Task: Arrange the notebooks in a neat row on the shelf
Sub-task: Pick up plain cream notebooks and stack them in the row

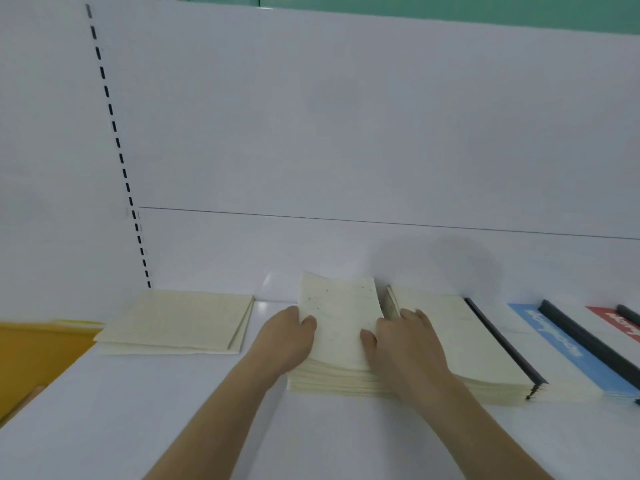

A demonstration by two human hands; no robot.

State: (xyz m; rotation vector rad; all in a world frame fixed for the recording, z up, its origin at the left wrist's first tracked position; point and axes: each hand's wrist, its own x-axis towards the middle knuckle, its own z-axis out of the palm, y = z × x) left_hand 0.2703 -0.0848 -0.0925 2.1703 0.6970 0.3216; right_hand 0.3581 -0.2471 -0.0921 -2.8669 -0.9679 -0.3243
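A stack of cream notebooks (341,327) lies on the white shelf (138,410) in the middle. My left hand (287,336) grips its left edge, thumb on the top cover. My right hand (401,344) holds the right edge, thumb on the cover, and the far end of the top notebook curls up. Just right lies another cream stack with a black spine (485,348). A thin pile of cream notebooks (176,320) lies apart to the left.
Notebooks with a blue cover (561,344) and a red cover (620,320), each with dark spines, lie at the right. A yellow bin (31,355) sits left of the shelf. The white back panel (346,133) has a slotted upright (114,126).
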